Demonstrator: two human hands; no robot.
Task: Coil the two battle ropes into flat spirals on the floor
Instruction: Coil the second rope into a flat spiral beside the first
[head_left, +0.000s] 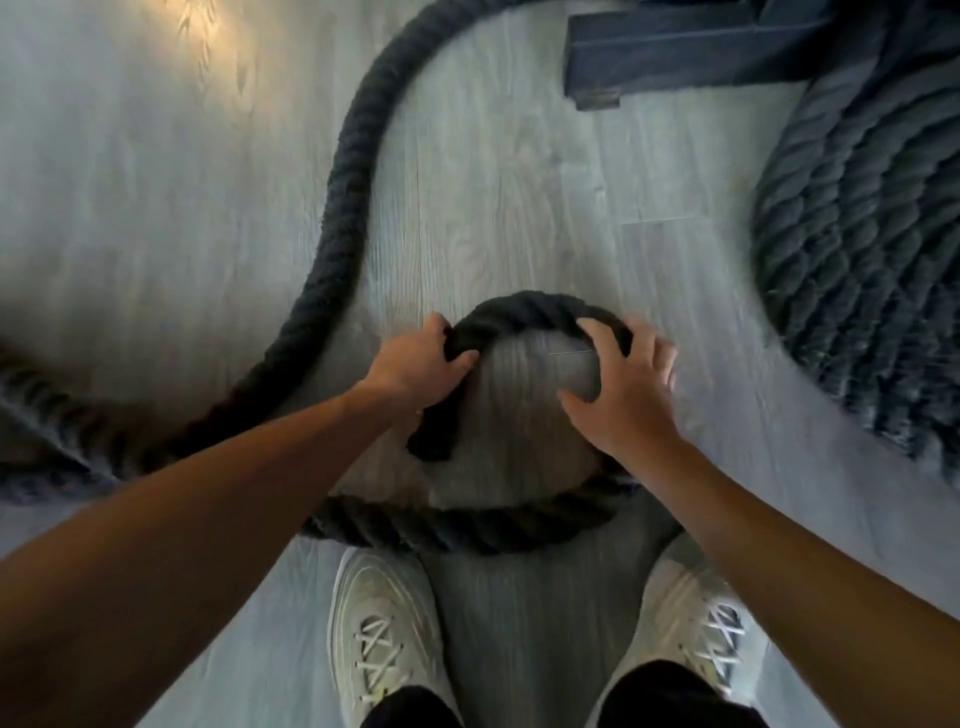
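Seen from above, left to right:

Loose run of rope: the thick dark twisted battle rope sweeps from the top centre down the left side, curves along the pale grey wood-plank floor, then passes under the left arm and feeds into the small loop.

Left hand: the left hand is clamped on the rope near its free end, fingers wrapped over the top, thumb underneath; the short end hangs down just below the grip.

Small loop: one open ring of rope lies directly ahead of the white lace-up trainers, its far arc spanning both hands, its near arc flat on the floor by the toes. The centre is bare floor.

Right hand: the right hand is spread open, palm pressing the right side of the ring, not gripping.

Key relation: the end sits at the left hand, so that hand is judged to tuck it inward.

Finished coil: a large flat spiral of dark rope lies well apart at far right.

Obstacle: a dark blue rectangular beam stands at top right, clear of the ring.
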